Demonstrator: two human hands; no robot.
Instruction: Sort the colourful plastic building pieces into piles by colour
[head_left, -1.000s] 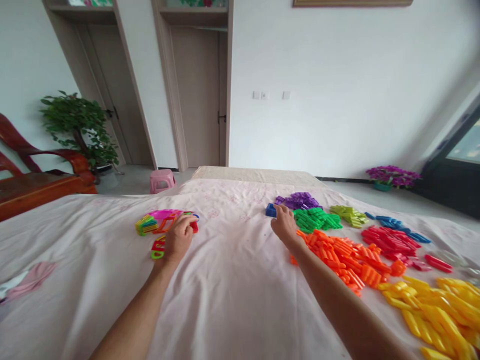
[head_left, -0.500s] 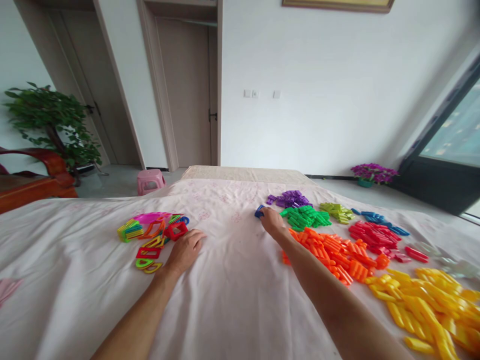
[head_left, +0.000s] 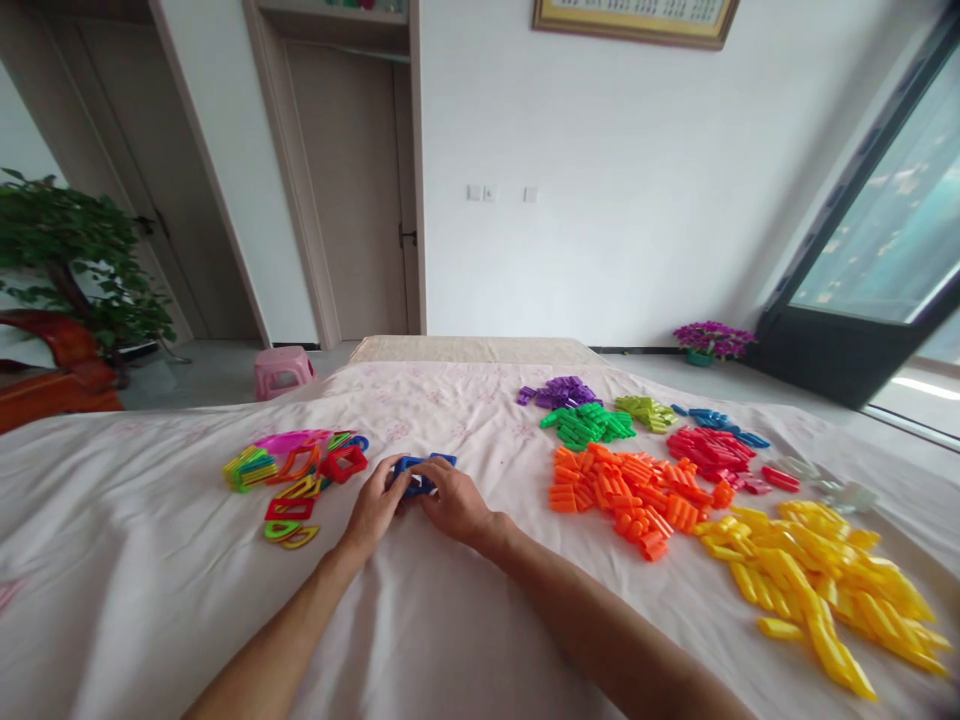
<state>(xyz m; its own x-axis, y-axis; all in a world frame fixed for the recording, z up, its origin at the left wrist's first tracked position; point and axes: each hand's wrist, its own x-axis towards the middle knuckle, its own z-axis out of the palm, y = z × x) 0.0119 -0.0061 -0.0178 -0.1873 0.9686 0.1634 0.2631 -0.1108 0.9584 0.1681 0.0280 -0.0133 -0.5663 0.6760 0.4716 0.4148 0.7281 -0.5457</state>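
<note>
Together, 2 hands — left, right — fingers clamped on blue frame piece

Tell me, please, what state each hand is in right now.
Left hand: closed, holding the blue pieces from the left.
Right hand: closed on the same pieces, from the right.

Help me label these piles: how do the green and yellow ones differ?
The green pile sits toward the far side, the yellow pile nearer the person and farther right. The yellow pile spreads widely; the green pile is more compact. Both are loose heaps of shiny pieces on the cloth.
</note>
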